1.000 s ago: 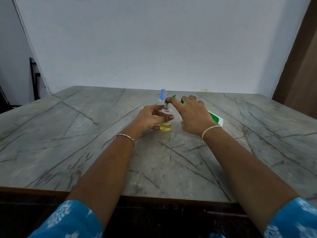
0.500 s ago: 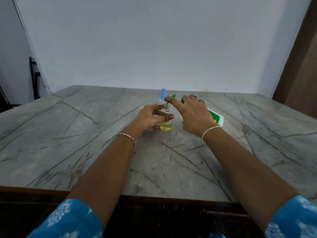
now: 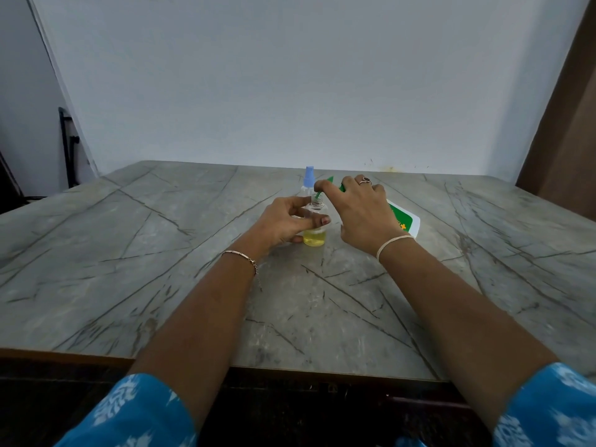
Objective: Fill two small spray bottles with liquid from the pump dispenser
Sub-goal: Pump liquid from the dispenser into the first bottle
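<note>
My left hand (image 3: pixel 283 222) grips a small clear bottle (image 3: pixel 314 237) that stands uncapped on the table, with yellow liquid in its lower part. My right hand (image 3: pixel 364 214) holds the white pump dispenser (image 3: pixel 407 223), which is tilted toward the bottle. Its index finger lies on the green pump head, and the green nozzle (image 3: pixel 319 195) points into the bottle's open neck. Most of the dispenser is hidden by that hand. A second small spray bottle with a blue cap (image 3: pixel 309 177) stands just behind the first.
Everything sits on a grey marble-patterned table (image 3: pixel 161 253) whose front edge is close to me. A white wall backs the table. A brown panel (image 3: pixel 567 124) rises at the far right and a dark frame (image 3: pixel 66 146) at the far left.
</note>
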Demonstrator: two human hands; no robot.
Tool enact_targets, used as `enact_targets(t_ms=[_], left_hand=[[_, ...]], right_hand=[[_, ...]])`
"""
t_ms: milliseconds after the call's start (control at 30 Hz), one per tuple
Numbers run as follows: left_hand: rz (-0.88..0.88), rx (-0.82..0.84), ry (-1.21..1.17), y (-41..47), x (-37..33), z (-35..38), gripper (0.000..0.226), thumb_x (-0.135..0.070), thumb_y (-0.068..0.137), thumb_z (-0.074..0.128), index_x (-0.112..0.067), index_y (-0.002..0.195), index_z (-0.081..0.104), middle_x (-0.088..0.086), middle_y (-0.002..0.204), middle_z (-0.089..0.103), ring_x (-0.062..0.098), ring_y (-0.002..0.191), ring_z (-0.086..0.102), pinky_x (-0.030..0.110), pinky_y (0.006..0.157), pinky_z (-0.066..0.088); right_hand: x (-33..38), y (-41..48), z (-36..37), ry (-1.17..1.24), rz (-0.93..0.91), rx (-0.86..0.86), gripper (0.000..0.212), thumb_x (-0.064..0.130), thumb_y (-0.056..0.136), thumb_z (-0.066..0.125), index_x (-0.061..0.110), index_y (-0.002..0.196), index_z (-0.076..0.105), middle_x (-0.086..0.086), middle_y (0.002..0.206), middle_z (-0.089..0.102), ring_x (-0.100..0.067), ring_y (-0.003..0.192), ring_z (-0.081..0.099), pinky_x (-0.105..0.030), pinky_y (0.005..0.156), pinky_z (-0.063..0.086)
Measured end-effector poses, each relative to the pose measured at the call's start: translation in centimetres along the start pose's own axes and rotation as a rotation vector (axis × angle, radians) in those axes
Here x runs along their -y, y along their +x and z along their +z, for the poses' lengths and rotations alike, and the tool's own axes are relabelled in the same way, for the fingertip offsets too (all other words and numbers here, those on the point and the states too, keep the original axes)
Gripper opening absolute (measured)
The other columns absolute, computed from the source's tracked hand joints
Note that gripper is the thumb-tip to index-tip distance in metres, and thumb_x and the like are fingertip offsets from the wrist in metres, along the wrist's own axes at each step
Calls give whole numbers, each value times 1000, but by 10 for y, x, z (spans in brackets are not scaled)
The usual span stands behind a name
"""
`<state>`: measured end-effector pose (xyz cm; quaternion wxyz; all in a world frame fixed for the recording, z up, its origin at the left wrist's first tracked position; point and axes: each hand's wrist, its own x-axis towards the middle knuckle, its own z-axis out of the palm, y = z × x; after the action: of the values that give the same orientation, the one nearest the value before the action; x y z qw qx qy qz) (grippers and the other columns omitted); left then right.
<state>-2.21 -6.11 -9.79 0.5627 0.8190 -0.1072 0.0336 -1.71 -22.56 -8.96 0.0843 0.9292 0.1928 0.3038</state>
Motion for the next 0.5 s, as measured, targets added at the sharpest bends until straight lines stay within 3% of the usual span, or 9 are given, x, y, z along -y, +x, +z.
enact_targets(t_ms=[367, 500], left_hand=[[35, -3, 38, 3, 5, -1, 70, -34, 72, 80, -14, 133, 53, 4, 111, 65, 21, 101, 65, 38, 78, 59], [86, 8, 156, 4, 8, -2, 88, -49, 53, 83, -21, 132, 53, -5, 107, 68, 15, 99, 66, 35, 85, 57]], right_hand=[[-5, -7, -1, -38, -20, -6, 94, 11, 77, 67, 38, 143, 7, -14, 116, 52, -33, 111, 49, -46, 89, 44], [-4, -7, -2, -31, -17, -5, 92, 12, 77, 68, 37, 143, 9, -14, 118, 52, -33, 112, 49, -46, 90, 44]])
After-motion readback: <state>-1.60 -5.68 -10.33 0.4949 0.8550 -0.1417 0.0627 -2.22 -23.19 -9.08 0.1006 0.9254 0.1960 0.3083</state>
